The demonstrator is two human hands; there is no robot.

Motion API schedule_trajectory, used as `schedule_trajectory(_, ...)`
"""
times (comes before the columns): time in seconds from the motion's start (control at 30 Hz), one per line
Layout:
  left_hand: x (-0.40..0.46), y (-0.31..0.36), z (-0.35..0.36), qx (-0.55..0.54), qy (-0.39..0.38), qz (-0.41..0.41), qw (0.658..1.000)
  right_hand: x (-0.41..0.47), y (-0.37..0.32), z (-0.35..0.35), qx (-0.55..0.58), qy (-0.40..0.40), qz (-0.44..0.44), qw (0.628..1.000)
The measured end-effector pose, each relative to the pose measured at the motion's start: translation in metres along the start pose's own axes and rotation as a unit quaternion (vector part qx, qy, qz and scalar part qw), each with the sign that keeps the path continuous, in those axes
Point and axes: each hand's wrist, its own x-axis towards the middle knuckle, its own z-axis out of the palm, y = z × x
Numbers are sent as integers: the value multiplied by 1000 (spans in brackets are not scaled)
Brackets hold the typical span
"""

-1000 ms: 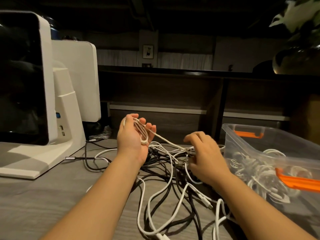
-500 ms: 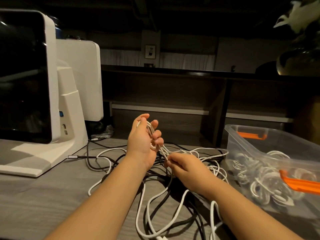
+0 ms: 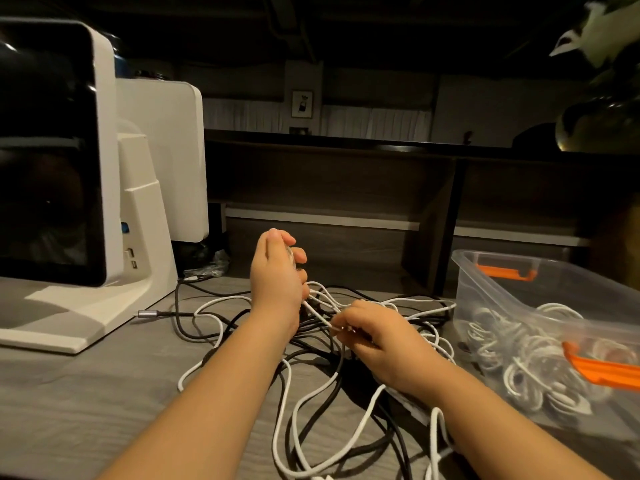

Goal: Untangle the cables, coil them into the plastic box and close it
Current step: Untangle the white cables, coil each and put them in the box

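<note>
On the grey wood-grain desk (image 3: 69,393) lies a loose tangle of white and black cables (image 3: 311,386), spreading from beside the white monitor stand (image 3: 104,306) across to the foot of the plastic box (image 3: 491,299). The left hand (image 3: 277,282) is raised above the far part of the tangle, its back toward the camera, fingers (image 3: 299,254) curled round a small white coil of cable; only slivers of the coil show past the fingers, so how many turns it has cannot be told. A taut white cable (image 3: 318,313) runs from that hand down and to the right into the right hand (image 3: 377,337), which hovers low over the middle of the tangle and pinches the strand between thumb and curled fingertips (image 3: 337,329). The clear plastic box stands open at the right edge of the desk, just beside the tangle, with orange latches, one on its far wall (image 3: 504,271) and one on its near wall (image 3: 602,370); inside it rest several white coiled cables (image 3: 526,362). A black cable with a metal plug (image 3: 147,313) lies on the desk near the monitor stand. A dark monitor screen (image 3: 45,150) fills the left side, and a second white monitor back (image 3: 162,150) stands behind it
</note>
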Motion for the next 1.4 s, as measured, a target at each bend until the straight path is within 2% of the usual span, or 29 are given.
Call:
schedule_trajectory(0.1, 0, -7, 0, 135, -35, 72, 988, -1, 4, 0, 3, -3, -45, 999)
schedule_trajectory(0.17, 0, -10, 1, 188, -73, 79, 976, -3, 5, -1, 14, 18, -67, 998)
schedule_trajectory(0.3, -8, -9, 4, 257, -185, 11, 949, -5, 2, -3, 50, 79, -93, 991)
schedule_trajectory(0.4, -18, -4, 6, 299, -281, -98, 907, -6, -2, -5, 102, 128, -22, 986)
schedule_trajectory(0.47, -21, -4, 6, 298, -333, -184, 875, -6, -2, -5, 90, 167, -2, 982)
schedule_trajectory(0.53, -20, -4, 3, 254, -370, -230, 864, -6, -2, -5, 95, 192, 2, 977)
schedule_trajectory(0.63, -22, -1, 0, 252, -391, -246, 850, -6, -2, -5, 137, 202, 22, 969)
schedule_trajectory(0.83, -21, 1, -2, 253, -455, -315, 793, -7, 5, -9, 191, 160, 45, 967)
schedule_trajectory(0.93, -21, 5, -4, 256, -491, -314, 771, -7, 3, -11, 276, 160, 52, 946)
schedule_trajectory(1.0, -22, 5, -3, 254, -494, -311, 771, -7, 4, -13, 309, 195, 84, 927)
schedule_trajectory(1.03, -23, 5, -1, 253, -486, -306, 779, -6, 8, -15, 302, 217, 106, 922)
schedule_trajectory(1.1, -22, 1, 2, 240, -438, -291, 816, -7, 16, -18, 256, 222, 139, 931)
schedule_trajectory(1.13, -22, -2, 4, 246, -414, -260, 837, -8, 19, -19, 228, 197, 148, 942)
schedule_trajectory(1.17, -22, -5, 5, 284, -396, -193, 852, -9, 21, -19, 196, 162, 153, 955)
schedule_trajectory(1.2, -22, -8, 6, 348, -380, -102, 851, -10, 21, -18, 157, 126, 155, 967)
schedule_trajectory(1.27, -22, -15, 8, 450, -351, 54, 819, -10, 20, -16, 72, 90, 149, 982)
schedule_trajectory(1.4, -20, -21, 6, 440, -330, 154, 821, -4, 24, -14, -34, 123, 114, 985)
